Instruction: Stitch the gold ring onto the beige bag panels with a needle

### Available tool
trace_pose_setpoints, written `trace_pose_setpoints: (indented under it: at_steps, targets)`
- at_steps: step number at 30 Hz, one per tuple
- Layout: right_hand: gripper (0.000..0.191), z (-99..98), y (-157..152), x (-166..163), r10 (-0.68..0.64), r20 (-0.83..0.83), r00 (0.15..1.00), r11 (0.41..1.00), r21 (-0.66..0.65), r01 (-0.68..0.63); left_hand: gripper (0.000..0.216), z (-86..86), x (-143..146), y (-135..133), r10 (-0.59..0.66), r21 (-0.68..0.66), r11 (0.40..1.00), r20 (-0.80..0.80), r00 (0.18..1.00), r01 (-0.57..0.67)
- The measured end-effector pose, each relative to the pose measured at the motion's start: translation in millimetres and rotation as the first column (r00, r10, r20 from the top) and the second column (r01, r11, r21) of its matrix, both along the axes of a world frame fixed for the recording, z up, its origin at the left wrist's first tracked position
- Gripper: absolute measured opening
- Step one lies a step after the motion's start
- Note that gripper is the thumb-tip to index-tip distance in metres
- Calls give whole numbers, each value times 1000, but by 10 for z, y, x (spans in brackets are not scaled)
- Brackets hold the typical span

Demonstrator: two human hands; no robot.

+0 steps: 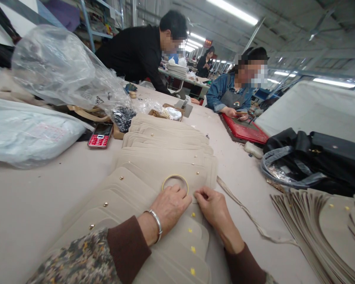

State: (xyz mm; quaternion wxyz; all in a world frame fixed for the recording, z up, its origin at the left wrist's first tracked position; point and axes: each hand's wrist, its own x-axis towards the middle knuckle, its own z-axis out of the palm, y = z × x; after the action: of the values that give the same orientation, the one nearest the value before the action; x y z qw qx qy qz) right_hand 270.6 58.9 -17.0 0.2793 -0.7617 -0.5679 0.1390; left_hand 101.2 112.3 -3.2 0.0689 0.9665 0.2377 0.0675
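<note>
A long row of overlapping beige leather pieces [165, 146] with small brass studs lies along the table. A gold metal ring [175, 182] rests on the nearest full piece. My left hand [169, 207], a silver bangle on its wrist, has its fingers curled down on the ring's near edge. My right hand [212, 207] sits just to the right, fingertips pinched on the same beige piece beside the ring. What the pinched fingers hold is hidden.
A red phone [100, 135] and clear plastic bags [59, 67] lie at the left. A second fan of beige pieces [322, 228] and black bags [319, 157] sit at the right. A beige strap [245, 211] trails across the table. Other people work at the far end, near a red tray [245, 130].
</note>
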Motion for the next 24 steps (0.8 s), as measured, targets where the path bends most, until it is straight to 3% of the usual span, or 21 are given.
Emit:
trace_pose_setpoints:
  at_steps: [6,13,20,24]
  targets:
    - [22,-25,-59,64,-149,-154,977,985,-106,133,10,24,-13,-5,8,-18,1000,9,1000,-8]
    - [22,-30,-112,3,-24,4,1000,999,32,24,10,0,-13,4,2,1,1000,41,999,-2]
    - [25,33,-21,-58,-17,124,992,1000,-10,19,10,-9,4,14,12,12,1000,38,999,-13]
    - [24,116,-34,-53,-12,79,997,994,-108,20,12,77,-31,31,-3,16,1000,45,999,2]
